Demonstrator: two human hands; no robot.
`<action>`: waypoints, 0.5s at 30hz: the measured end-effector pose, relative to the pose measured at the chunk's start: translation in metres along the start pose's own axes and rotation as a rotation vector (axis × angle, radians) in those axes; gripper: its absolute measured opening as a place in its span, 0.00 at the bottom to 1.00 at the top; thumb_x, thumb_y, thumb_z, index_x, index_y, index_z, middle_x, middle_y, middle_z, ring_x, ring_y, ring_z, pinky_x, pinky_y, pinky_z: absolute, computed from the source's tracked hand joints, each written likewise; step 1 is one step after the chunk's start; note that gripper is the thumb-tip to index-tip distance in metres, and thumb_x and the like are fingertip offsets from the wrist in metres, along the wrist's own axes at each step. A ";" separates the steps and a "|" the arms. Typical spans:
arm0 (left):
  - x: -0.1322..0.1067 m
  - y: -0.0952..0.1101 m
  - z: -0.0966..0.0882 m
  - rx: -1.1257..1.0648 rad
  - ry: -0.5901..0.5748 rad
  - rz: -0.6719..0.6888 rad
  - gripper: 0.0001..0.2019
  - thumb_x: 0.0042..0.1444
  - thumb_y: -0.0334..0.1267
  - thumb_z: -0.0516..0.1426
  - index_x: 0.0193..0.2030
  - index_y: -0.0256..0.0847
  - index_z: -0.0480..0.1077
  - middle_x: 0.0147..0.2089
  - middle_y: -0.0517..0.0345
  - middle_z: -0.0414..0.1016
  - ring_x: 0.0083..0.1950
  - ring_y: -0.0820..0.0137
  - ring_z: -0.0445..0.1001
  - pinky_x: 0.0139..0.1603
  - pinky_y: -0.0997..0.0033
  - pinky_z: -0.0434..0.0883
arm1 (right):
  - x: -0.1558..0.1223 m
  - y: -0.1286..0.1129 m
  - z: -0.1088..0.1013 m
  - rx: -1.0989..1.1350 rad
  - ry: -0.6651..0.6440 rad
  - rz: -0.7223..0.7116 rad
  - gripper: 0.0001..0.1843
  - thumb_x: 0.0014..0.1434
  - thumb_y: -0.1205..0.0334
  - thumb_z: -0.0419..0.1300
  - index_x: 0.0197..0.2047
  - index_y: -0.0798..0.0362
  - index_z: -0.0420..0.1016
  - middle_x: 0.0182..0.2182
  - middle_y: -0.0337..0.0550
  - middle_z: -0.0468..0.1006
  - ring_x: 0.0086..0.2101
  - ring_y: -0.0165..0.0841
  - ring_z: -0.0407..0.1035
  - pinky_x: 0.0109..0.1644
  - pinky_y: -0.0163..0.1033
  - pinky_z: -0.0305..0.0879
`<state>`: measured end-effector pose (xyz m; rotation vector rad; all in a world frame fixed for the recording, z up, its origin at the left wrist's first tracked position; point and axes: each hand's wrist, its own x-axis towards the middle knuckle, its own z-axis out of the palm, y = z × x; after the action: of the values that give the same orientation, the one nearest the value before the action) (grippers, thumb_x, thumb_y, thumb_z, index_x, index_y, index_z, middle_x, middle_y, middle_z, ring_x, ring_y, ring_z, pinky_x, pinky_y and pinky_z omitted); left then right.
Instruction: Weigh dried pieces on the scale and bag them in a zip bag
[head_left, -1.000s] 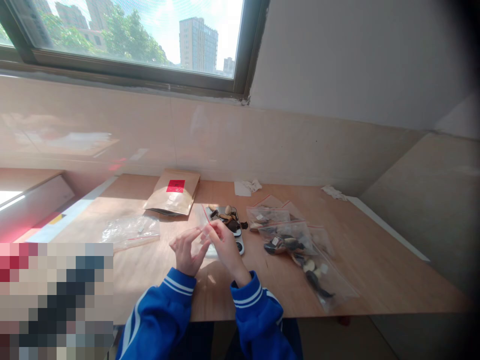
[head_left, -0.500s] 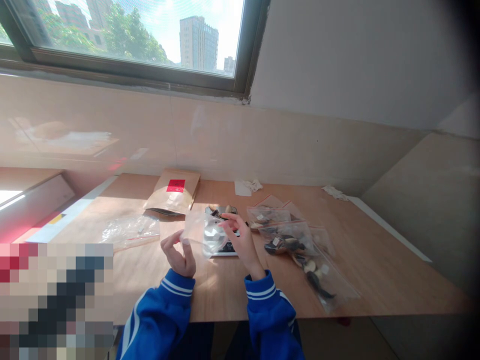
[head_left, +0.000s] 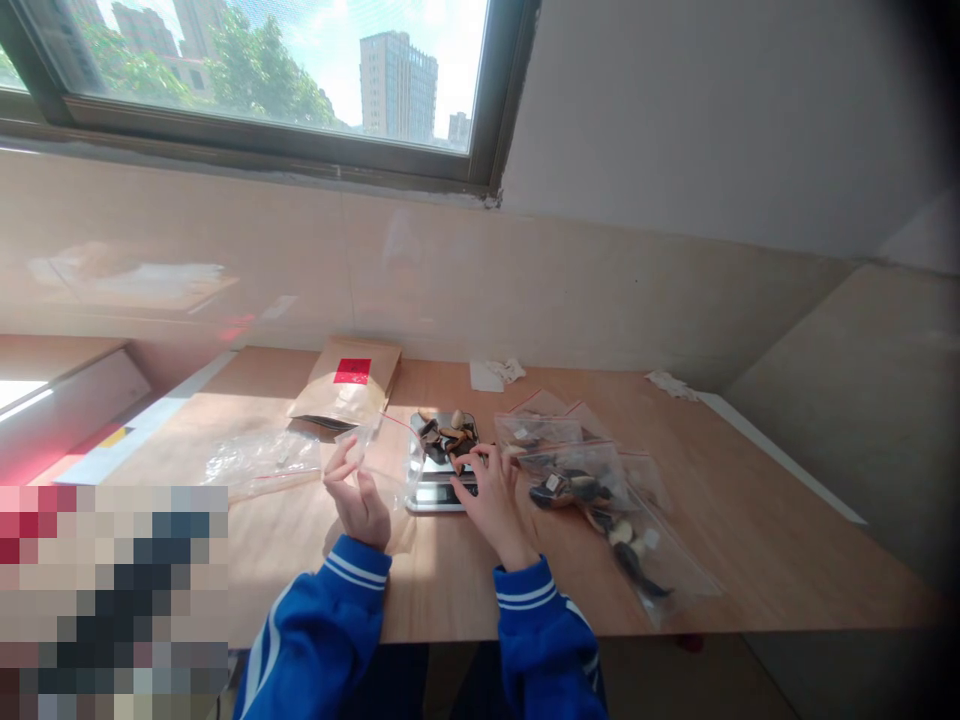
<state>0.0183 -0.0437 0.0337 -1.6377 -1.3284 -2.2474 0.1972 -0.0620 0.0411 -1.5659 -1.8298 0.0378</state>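
Note:
My left hand (head_left: 358, 497) pinches the edge of a clear zip bag (head_left: 384, 455) and holds it up, mouth toward the scale. My right hand (head_left: 489, 492) reaches over the near end of a small silver scale (head_left: 439, 490), fingers curled at the dark and tan dried pieces (head_left: 445, 436) piled on its platform. I cannot make out whether it holds a piece. Both sleeves are blue with white stripes.
Several filled zip bags (head_left: 600, 500) lie to the right of the scale. A brown paper pouch (head_left: 348, 383) with a red label lies behind, an empty clear bag (head_left: 259, 460) to the left. Crumpled tissue (head_left: 495, 374) sits near the wall. The wooden table (head_left: 750, 540) ends at walls.
My hands parted: the right let go of the bag and moved right onto the scale, while the left kept the bag and drew it leftward and upright.

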 end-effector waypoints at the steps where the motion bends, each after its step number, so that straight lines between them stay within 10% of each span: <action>1: 0.000 0.001 0.001 -0.041 -0.015 -0.023 0.04 0.62 0.36 0.46 0.43 0.41 0.57 0.55 0.43 0.67 0.60 0.61 0.66 0.58 0.46 0.63 | 0.000 0.001 0.001 -0.025 -0.005 -0.001 0.06 0.57 0.64 0.60 0.39 0.49 0.74 0.44 0.47 0.68 0.44 0.42 0.62 0.47 0.47 0.56; 15: -0.008 0.001 0.001 0.115 0.042 -0.296 0.06 0.62 0.39 0.47 0.42 0.40 0.59 0.45 0.44 0.72 0.48 0.64 0.73 0.54 0.54 0.67 | 0.000 0.003 0.000 -0.034 0.031 -0.084 0.07 0.59 0.71 0.58 0.35 0.49 0.74 0.35 0.38 0.78 0.39 0.37 0.64 0.44 0.41 0.50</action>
<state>0.0228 -0.0473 0.0277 -1.4295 -1.7549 -2.2883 0.1998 -0.0615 0.0397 -1.5033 -1.8787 -0.0568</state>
